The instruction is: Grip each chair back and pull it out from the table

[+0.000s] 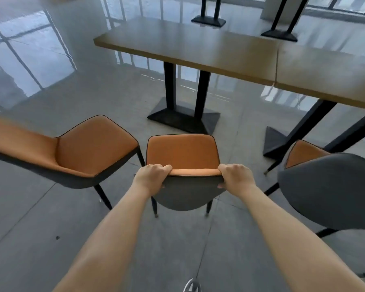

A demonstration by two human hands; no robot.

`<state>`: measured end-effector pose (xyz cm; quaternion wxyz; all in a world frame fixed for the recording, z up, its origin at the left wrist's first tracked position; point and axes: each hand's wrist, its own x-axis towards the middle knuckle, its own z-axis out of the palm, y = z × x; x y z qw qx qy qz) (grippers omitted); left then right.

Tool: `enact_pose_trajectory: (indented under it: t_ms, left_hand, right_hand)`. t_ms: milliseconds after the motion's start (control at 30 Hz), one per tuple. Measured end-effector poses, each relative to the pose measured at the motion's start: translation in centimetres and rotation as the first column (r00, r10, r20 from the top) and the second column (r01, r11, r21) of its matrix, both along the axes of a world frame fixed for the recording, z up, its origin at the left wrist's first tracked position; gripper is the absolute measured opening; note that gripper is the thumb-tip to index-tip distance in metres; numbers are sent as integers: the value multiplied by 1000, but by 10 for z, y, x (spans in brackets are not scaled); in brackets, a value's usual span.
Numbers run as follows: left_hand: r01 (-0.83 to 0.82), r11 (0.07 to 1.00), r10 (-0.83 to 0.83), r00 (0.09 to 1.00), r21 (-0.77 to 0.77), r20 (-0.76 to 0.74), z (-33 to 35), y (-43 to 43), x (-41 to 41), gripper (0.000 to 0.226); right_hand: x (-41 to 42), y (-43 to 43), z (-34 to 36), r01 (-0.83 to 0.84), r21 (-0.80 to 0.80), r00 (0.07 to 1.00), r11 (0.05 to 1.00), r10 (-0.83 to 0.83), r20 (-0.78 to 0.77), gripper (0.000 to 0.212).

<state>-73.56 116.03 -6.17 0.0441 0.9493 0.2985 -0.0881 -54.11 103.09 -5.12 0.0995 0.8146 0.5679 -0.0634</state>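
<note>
An orange-seated chair (182, 151) with a grey back shell and thin black legs stands in front of me, its seat facing a wooden table (188, 47). My left hand (151, 177) grips the left end of the backrest's top edge, fingers curled over it. My right hand (235, 175) grips the right end the same way, thumb on the grey back. Both arms reach straight out from the bottom of the view.
A second orange chair (93, 148) stands to the left, turned sideways. A third chair (329, 186) with its grey back toward me is at the right. Another wooden table (329, 74) adjoins the first. Black table bases (183, 118) rest on the glossy grey floor (40, 218).
</note>
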Motion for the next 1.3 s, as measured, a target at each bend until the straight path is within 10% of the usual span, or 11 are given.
enact_pose_trajectory:
  t_ms: [1300]
  left_hand:
    - [203, 979, -196, 965, -24, 177, -12, 123, 174, 27]
  right_hand:
    - [166, 103, 0, 58, -7, 989, 998, -56, 136, 30]
